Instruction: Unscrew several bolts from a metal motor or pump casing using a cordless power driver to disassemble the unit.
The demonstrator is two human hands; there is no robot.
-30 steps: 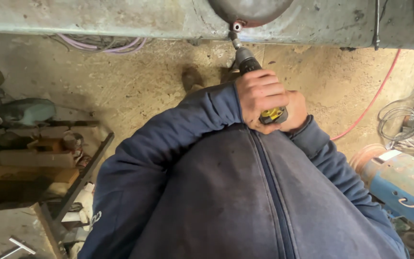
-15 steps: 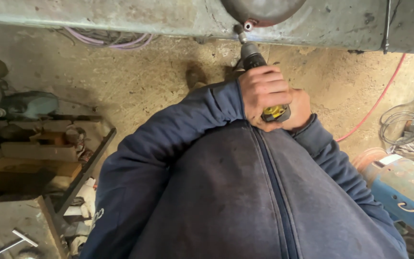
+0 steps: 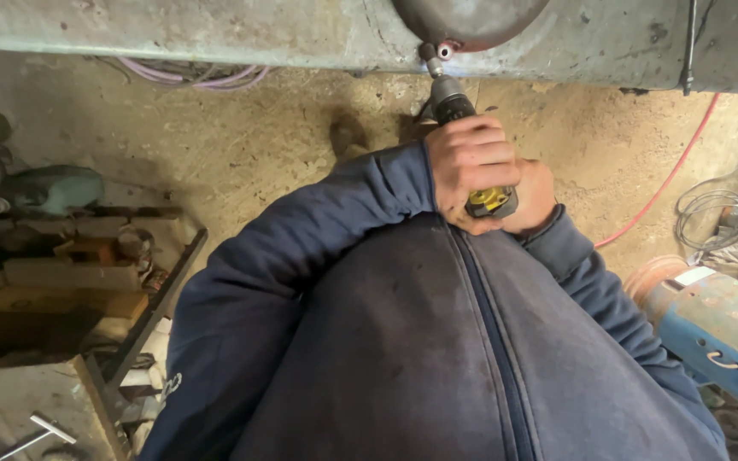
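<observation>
Both hands gripped a drill at upper centre of the frame, its tip against a grey metal beam.

The left hand (image 3: 471, 166) was wrapped over the top of the drill (image 3: 463, 128), fingers curled tight around the body. The right hand (image 3: 533, 201) lay mostly hidden behind it, closed on the rear of the same tool. The drill tip met the beam (image 3: 215, 34) just below a round metal bowl (image 3: 471, 19). A red hose (image 3: 668, 179) crossed the dirt floor at right, and a blue motor (image 3: 719, 329) sat at lower right.

White rectangular label (image 3: 694, 277) with dark marks on the blue machine (image 3: 719, 329) at lower right of the frame, small yellow-and-black label (image 3: 489, 201) on the drill (image 3: 463, 128) at upper centre
</observation>
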